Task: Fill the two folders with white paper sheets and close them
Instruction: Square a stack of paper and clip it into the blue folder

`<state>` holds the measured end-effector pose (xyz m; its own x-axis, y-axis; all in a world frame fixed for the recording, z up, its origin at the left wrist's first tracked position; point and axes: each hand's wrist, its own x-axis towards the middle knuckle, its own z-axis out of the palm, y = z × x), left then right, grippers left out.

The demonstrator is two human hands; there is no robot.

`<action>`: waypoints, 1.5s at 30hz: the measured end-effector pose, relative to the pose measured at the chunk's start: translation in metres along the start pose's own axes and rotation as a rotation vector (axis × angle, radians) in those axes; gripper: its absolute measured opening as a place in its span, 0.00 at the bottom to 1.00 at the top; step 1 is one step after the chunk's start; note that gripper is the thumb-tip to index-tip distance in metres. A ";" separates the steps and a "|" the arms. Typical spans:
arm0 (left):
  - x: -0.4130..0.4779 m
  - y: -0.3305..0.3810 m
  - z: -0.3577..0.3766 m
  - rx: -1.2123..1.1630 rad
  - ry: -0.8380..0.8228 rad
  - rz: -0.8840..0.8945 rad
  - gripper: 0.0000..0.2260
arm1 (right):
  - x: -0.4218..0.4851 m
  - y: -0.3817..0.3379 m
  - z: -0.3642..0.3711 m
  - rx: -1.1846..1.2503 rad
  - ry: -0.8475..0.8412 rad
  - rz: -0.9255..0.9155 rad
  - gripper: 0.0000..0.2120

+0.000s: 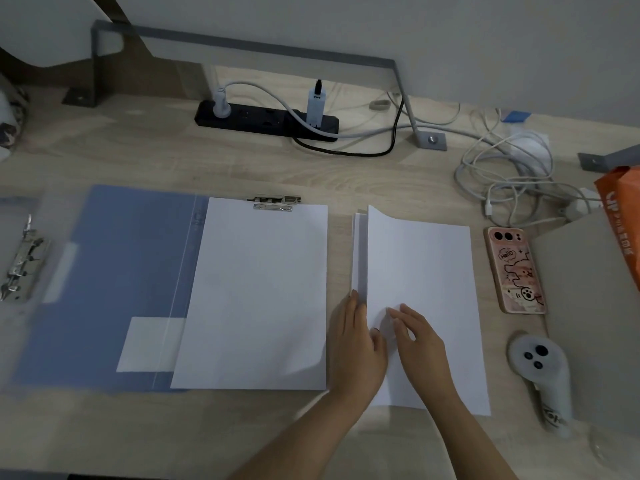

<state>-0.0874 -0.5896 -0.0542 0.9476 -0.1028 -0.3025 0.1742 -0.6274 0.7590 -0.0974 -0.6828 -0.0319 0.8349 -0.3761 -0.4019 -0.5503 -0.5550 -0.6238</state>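
An open blue folder point(104, 278) lies on the desk at left, with white sheets point(259, 296) under its metal clip point(275, 203) on the right half. To the right sits a loose stack of white paper point(426, 271) whose top sheet is lifted along its left edge. My left hand point(356, 344) rests at the stack's left edge, fingers under the raised sheet and thumb on top of it. My right hand point(415, 337) lies flat on the top sheet with straight fingers. A second folder point(20, 251), clear with a metal clamp, is partly visible at the far left edge.
A phone in a pink case point(516, 270) and a white controller point(540, 372) lie right of the stack. A grey cardboard box point(595, 313) and an orange bag point(620, 209) stand at far right. A black power strip point(266, 121) and tangled cables point(509, 174) sit behind.
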 end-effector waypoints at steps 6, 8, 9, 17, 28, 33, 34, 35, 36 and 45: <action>-0.002 0.000 0.000 -0.010 0.035 0.015 0.25 | -0.001 0.001 -0.001 -0.001 -0.004 -0.005 0.16; -0.004 -0.001 0.001 0.003 0.039 0.022 0.25 | -0.001 0.001 -0.001 -0.002 -0.004 -0.007 0.16; -0.005 -0.001 0.001 0.010 0.037 0.029 0.25 | -0.001 0.000 -0.001 -0.002 -0.005 -0.005 0.16; -0.013 -0.002 0.002 -0.026 0.026 0.132 0.26 | -0.001 -0.015 -0.005 0.109 -0.038 0.073 0.19; -0.005 -0.005 -0.005 -0.250 0.106 0.096 0.16 | 0.000 -0.031 0.007 -0.037 -0.004 0.010 0.16; 0.014 0.000 -0.012 -0.450 0.008 -0.074 0.11 | -0.001 -0.028 0.006 -0.050 0.016 -0.012 0.14; 0.019 0.000 -0.011 -0.475 -0.011 -0.119 0.10 | -0.001 -0.027 0.006 -0.050 0.017 -0.004 0.15; 0.024 -0.001 -0.008 -0.440 -0.037 -0.155 0.08 | -0.001 -0.026 0.005 -0.047 0.019 0.007 0.15; 0.030 -0.001 -0.005 -0.367 -0.064 -0.173 0.05 | 0.000 -0.024 0.004 -0.043 0.015 0.026 0.15; 0.039 0.015 -0.030 -0.373 -0.212 -0.154 0.12 | 0.002 -0.008 -0.036 0.147 0.146 0.145 0.20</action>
<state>-0.0400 -0.5802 -0.0369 0.8342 -0.2105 -0.5097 0.4299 -0.3305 0.8402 -0.0915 -0.7059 -0.0039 0.7311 -0.5527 -0.4000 -0.6475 -0.3775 -0.6620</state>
